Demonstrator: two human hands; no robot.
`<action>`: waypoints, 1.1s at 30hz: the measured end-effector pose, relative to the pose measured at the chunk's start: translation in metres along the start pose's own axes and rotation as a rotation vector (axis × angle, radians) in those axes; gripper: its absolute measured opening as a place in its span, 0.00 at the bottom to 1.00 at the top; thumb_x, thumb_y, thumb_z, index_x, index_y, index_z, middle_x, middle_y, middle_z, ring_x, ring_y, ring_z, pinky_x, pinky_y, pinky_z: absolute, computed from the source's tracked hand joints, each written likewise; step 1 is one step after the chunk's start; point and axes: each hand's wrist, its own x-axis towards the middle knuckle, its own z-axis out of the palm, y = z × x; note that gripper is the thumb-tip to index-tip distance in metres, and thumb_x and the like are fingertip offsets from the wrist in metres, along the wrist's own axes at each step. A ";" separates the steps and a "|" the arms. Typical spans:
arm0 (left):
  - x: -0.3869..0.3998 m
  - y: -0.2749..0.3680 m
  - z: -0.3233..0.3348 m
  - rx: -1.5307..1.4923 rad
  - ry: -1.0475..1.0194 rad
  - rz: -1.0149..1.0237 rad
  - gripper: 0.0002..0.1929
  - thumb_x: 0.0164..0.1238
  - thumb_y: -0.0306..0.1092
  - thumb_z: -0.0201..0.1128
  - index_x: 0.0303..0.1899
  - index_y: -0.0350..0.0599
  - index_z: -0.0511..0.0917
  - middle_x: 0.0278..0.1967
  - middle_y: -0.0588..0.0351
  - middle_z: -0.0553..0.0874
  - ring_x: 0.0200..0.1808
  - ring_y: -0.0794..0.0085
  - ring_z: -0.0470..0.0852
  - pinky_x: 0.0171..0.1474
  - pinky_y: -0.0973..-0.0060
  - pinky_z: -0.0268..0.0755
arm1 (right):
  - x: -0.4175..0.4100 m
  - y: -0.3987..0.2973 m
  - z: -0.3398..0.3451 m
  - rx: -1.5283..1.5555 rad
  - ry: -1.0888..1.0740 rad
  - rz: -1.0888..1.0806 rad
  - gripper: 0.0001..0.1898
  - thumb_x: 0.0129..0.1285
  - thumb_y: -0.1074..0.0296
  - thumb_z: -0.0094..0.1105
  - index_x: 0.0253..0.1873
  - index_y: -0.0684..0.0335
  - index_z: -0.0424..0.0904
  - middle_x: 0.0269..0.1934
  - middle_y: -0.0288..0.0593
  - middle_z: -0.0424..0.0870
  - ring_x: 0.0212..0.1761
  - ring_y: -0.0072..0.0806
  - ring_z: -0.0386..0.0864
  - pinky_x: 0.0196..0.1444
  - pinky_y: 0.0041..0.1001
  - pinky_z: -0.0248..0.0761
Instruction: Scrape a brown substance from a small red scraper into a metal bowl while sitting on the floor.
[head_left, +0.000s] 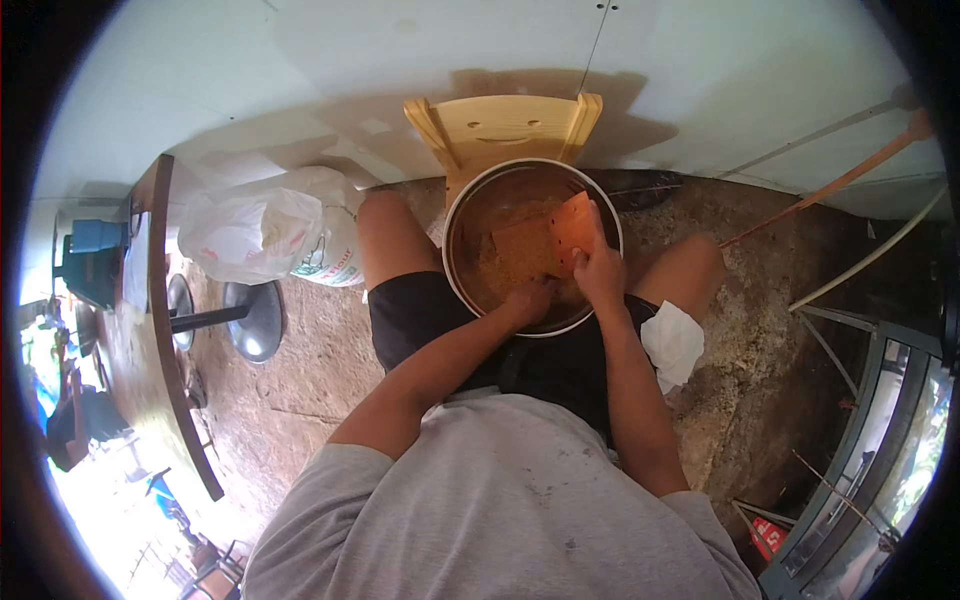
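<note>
A round metal pot (455, 279) stands between the knees, on or against a small wooden chair (495, 124) with a smiling face cut in its backrest. Brown, crumbly or powdery material (517, 251) lies inside the pot. My right hand (600, 266) grips an orange, flat sheet or packet (571, 229) with small dark marks, tilted over the right part of the pot. My left hand (532, 300) reaches inside near the pot's lower rim, beside the sheet's lower end; its fingers are partly hidden, and whether they hold something is unclear.
Left of the knee stand a translucent plastic bag (247, 232) and a printed flour sack (334, 259). Farther left are a table edge (169, 322) and a round black base (255, 322). A pale wall rises behind the chair. A white cloth (673, 341) lies over the right thigh; a metal frame (862, 420) stands at right.
</note>
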 end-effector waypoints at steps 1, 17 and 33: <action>-0.001 -0.004 -0.002 0.021 0.027 -0.014 0.18 0.67 0.38 0.49 0.54 0.45 0.78 0.51 0.39 0.81 0.50 0.45 0.82 0.51 0.53 0.76 | 0.000 0.000 0.000 -0.004 0.004 0.000 0.44 0.58 0.71 0.61 0.76 0.40 0.47 0.34 0.64 0.82 0.37 0.63 0.79 0.39 0.52 0.72; 0.012 -0.061 -0.086 -0.968 0.316 -0.532 0.24 0.72 0.48 0.52 0.62 0.43 0.74 0.59 0.43 0.78 0.59 0.57 0.77 0.56 0.62 0.70 | -0.003 -0.015 0.013 -0.008 0.159 -0.062 0.44 0.59 0.71 0.59 0.77 0.42 0.44 0.32 0.61 0.83 0.33 0.59 0.80 0.34 0.50 0.72; 0.022 -0.086 -0.064 -1.723 0.107 -0.645 0.36 0.75 0.62 0.39 0.71 0.43 0.58 0.69 0.44 0.63 0.69 0.50 0.62 0.70 0.54 0.51 | -0.020 -0.037 0.043 -0.190 0.083 -0.230 0.41 0.61 0.72 0.56 0.76 0.42 0.47 0.64 0.45 0.73 0.50 0.51 0.81 0.45 0.44 0.76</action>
